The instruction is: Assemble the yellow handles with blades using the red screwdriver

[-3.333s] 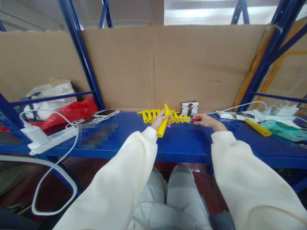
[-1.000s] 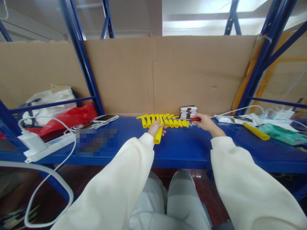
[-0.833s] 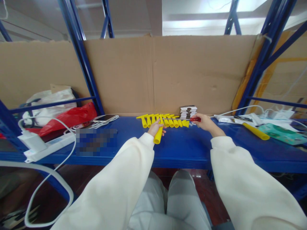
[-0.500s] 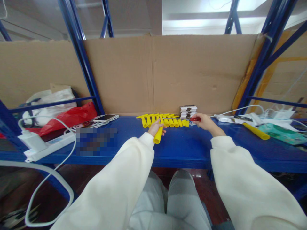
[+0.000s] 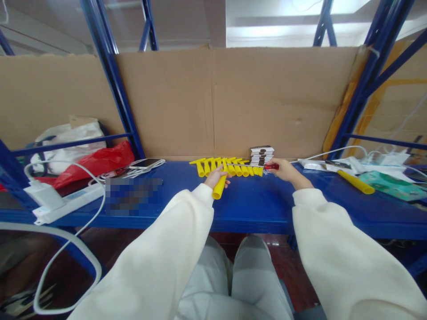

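One yellow piece [image 5: 218,189] sat clasped in left hand [image 5: 212,178] | right hand [image 5: 284,170] gripped red-handled screwdriver [image 5: 272,166] | blue shelf [image 5: 256,198] stretched from hands to front edge [image 5: 251,226]

Table [image 5: 255,202]: cardboard [image 5: 267,98] behind. Centre rear: tube row [image 5: 238,170]; stack [image 5: 262,155] behind its right end. Before the row: left hand [image 5: 211,179] around held tube [image 5: 218,189]. Near the row's right end: right hand [image 5: 284,168] on screwdriver [image 5: 272,167], shaft pointing left toward held tube. Left: phone [image 5: 147,164]; power strip [image 5: 80,201], left of and before phone; bags [image 5: 96,161] behind strip. Right: loose tube [image 5: 356,182], just left of packet [image 5: 393,186].
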### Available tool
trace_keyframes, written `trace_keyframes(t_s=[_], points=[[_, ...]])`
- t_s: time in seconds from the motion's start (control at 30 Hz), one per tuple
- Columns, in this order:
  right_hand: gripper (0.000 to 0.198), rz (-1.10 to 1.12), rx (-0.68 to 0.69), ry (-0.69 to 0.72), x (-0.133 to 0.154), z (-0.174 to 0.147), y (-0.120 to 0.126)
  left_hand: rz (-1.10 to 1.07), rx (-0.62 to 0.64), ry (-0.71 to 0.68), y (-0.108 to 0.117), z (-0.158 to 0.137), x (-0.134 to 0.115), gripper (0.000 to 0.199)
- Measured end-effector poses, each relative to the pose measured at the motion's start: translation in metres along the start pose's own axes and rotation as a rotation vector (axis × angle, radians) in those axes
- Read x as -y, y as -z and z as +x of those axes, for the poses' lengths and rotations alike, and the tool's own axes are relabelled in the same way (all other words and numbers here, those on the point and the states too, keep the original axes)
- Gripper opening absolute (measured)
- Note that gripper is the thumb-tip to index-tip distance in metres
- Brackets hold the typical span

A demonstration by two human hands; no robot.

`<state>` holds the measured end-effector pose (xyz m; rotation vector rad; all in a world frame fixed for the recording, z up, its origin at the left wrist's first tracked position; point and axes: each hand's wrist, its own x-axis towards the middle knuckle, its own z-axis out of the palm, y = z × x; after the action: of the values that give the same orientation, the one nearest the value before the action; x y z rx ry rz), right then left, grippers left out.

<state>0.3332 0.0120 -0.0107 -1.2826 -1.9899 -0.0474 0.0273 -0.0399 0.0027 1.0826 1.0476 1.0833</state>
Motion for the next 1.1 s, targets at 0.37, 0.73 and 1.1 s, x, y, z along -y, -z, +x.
trace_keyframes(t_s=[0.37,0.73,1.1], points=[[0.014,0.064,0.092,-0.009,-0.001,0.001,-0.012,-0.081,0.043,0.040,0.009,0.005,0.000,0.070],[0.012,0.155,0.177,-0.017,0.005,-0.001,-0.015,-0.144,0.083,0.051,0.019,0.020,0.007,0.070],[0.013,0.130,0.205,-0.015,0.023,-0.003,-0.013,-0.083,0.069,0.049,0.022,0.012,0.000,0.073]])
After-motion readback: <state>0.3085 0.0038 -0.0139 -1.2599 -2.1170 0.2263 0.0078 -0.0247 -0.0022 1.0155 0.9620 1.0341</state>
